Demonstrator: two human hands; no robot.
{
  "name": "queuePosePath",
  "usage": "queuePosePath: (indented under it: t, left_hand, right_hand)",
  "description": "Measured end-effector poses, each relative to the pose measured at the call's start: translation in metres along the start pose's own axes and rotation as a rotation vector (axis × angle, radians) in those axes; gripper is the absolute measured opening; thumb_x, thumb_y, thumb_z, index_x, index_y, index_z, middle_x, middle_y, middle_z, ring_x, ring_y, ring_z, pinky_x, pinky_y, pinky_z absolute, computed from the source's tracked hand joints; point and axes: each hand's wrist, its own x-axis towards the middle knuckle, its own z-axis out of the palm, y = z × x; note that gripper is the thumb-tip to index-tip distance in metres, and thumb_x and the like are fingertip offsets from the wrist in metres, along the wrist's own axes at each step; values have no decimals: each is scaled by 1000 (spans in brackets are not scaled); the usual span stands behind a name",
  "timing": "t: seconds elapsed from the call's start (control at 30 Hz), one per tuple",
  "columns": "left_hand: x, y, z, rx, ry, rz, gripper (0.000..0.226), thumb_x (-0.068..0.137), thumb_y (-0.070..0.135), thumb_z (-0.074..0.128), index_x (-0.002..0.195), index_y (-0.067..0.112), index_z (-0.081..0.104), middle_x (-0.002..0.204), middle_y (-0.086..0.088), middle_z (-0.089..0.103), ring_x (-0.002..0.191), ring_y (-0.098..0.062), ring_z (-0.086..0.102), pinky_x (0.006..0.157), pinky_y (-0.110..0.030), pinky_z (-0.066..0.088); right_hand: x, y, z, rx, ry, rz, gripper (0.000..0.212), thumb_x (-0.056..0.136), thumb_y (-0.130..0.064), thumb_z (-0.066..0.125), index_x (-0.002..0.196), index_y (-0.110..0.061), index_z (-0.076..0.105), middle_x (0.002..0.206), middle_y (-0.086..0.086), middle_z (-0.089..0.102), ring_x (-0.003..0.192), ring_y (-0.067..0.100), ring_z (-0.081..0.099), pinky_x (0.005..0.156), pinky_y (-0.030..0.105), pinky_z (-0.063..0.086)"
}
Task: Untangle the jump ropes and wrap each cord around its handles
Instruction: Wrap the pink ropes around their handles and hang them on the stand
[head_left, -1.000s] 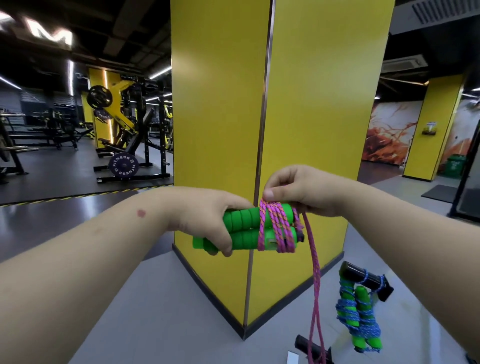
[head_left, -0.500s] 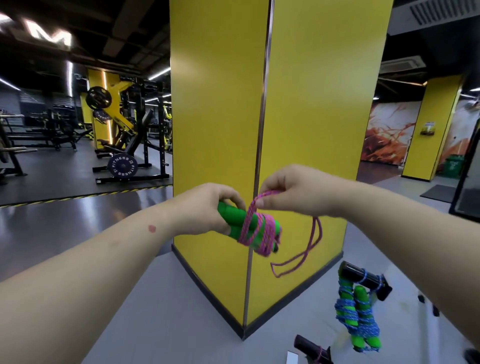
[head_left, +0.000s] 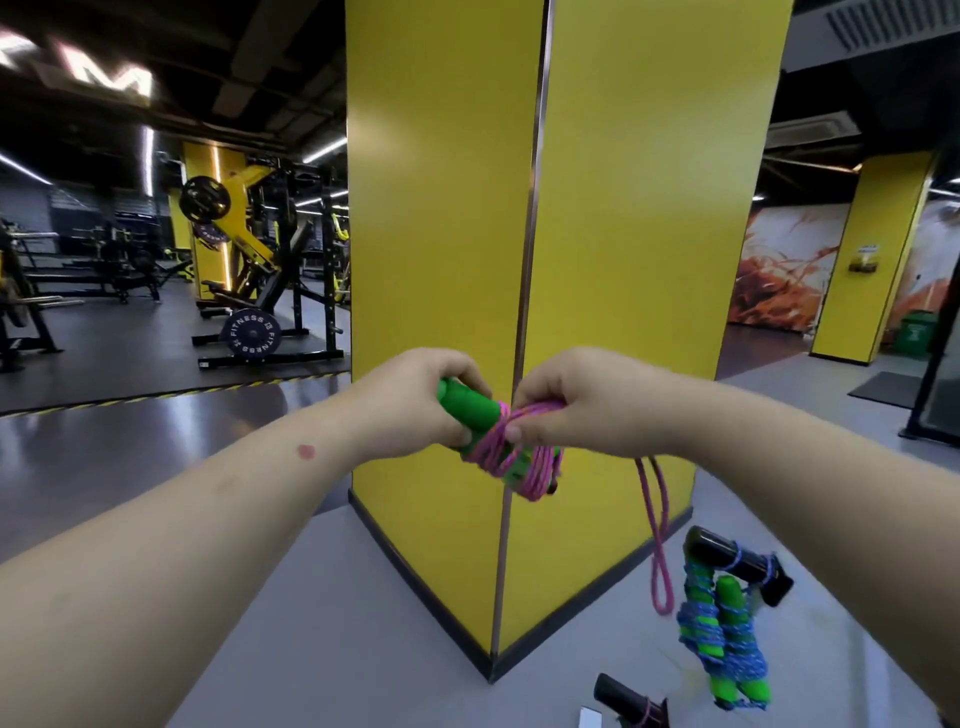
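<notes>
Held up before a yellow pillar (head_left: 447, 208), the left hand (head_left: 415, 410) grips paired green foam handles (head_left: 470, 410) while the right hand (head_left: 576, 402) pinches the pink braided cord (head_left: 524, 457) against them; slackening could loosen the coils.

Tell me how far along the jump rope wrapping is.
Done: the blue rope lies on the floor, cord wound round its green handles. In hand: the left hand grips the green handles while the right hand pinches the pink cord onto them. Left: a hanging pink loop remains unwound.
</notes>
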Motion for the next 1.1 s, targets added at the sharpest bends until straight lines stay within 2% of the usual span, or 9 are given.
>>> queuePosePath:
  t: [0.1, 0.2, 0.27, 0.33, 0.53, 0.7, 0.77, 0.93, 1.1]
  left_hand:
    - [-10, 8, -2, -75, -252, 20, 39, 72, 3, 86, 93, 33, 71, 94, 5, 72, 85, -15, 69, 69, -31, 59]
    - [-17, 13, -10, -960, -415, -20, 41, 72, -15, 74, 97, 17, 70, 97, -10, 72, 90, -26, 73, 78, -38, 64]
    - [-14, 18, -11, -1251, -372, 0, 39, 72, -9, 69, 103, 14, 62, 97, -13, 71, 87, -28, 73, 74, -40, 63]
    - [-6, 23, -6, -1338, -213, -36, 36, 80, -8, 70, 105, 11, 53, 99, -17, 69, 84, -29, 73, 71, -40, 61]
    - [8, 8, 20, -601, 322, -177, 32, 92, 2, 70, 108, 13, 44, 107, -16, 59, 81, -24, 62, 68, -43, 58]
    - [-1, 11, 31, -67, 131, 2, 38, 85, 3, 64, 105, 34, 53, 90, 1, 61, 67, -16, 57, 46, -27, 43]
    - [-4, 10, 31, -152, -58, 22, 47, 85, -4, 60, 105, 39, 60, 93, -1, 66, 71, -17, 61, 52, -28, 49]
    - [-8, 12, 23, -1167, -383, -26, 38, 88, -11, 59, 118, 13, 61, 104, -13, 65, 94, -25, 68, 79, -37, 61]
    - [-10, 25, 18, -1540, -358, -67, 37, 88, -1, 64, 124, 5, 54, 105, -19, 69, 86, -26, 73, 71, -34, 64]
  right_hand:
    - [8, 18, -24, 116, 145, 31, 22, 83, -51, 75, 87, -30, 76, 63, -6, 62, 52, 2, 48, 49, 19, 40]
    - [8, 37, -10, 568, 179, 192, 17, 94, -32, 67, 87, -18, 72, 50, -8, 54, 46, 8, 46, 48, 24, 45]
    - [8, 44, 16, 828, 163, 271, 24, 102, -16, 53, 80, -10, 60, 48, -10, 54, 54, 9, 47, 58, 32, 51]
    - [8, 39, 41, 789, 41, 263, 38, 105, -38, 47, 86, -9, 64, 55, -9, 42, 51, 10, 35, 46, 29, 33]
    - [1, -3, 44, 156, -91, 164, 35, 103, -46, 45, 98, -23, 71, 72, -2, 54, 59, 12, 47, 52, 28, 38]
    - [2, -6, -1, -117, 64, 13, 22, 93, -43, 66, 87, -23, 71, 70, -4, 63, 61, 10, 54, 57, 31, 45]
    - [4, 6, -15, -1, 153, 33, 20, 87, -46, 74, 86, -26, 74, 65, -7, 63, 53, 4, 49, 49, 21, 40]
    - [4, 38, -6, 647, 151, 224, 23, 94, -40, 66, 91, -19, 75, 54, -4, 43, 45, 11, 39, 45, 26, 34]
    - [0, 37, 26, 1388, 209, 335, 19, 103, -13, 51, 89, -8, 63, 74, 3, 60, 55, 10, 56, 52, 22, 52]
